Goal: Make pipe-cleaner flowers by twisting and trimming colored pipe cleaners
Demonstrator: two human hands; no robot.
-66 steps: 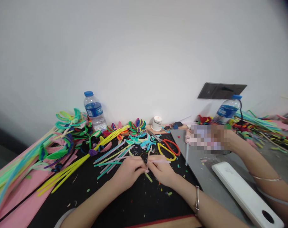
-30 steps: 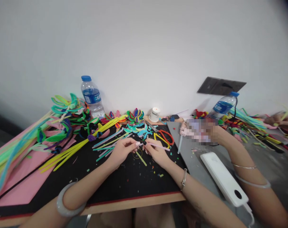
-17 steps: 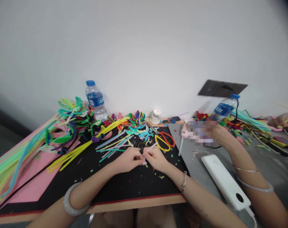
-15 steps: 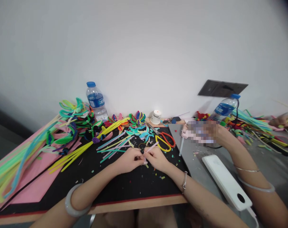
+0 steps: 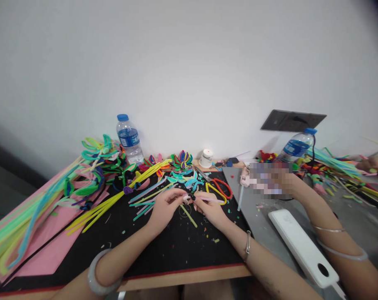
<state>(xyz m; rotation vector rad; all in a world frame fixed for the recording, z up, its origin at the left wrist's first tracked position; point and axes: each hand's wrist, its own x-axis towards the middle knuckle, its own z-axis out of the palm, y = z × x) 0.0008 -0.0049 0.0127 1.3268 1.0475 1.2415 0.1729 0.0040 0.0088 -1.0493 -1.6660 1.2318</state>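
My left hand (image 5: 166,208) and my right hand (image 5: 211,211) meet over the black mat (image 5: 151,254), fingertips pinched together. Between them is a small bent piece of pipe cleaner, partly covered by the fingers. A pale purple pipe cleaner (image 5: 210,199) runs from the pinch across my right hand. Below the fingertips, a yellow-green pipe cleaner (image 5: 190,217) slants down to the right; where it joins is hidden. Cut pastel pipe cleaners (image 5: 142,203) lie behind my left hand. Scissors (image 5: 222,187) with red and yellow handles lie behind my right hand.
Yellow pipe cleaners (image 5: 110,203) and a pink sheet (image 5: 47,254) lie left. Against the wall stand a water bottle (image 5: 129,139) and a white tub (image 5: 206,158). On the right, another person's arm (image 5: 314,208) reaches past a white power bank (image 5: 303,248).
My fingers have shifted on the pipe cleaners, and my left hand has turned more upright. The purple one now lies flatter, and the yellow-green one shows longer below. The camera view has tilted slightly.
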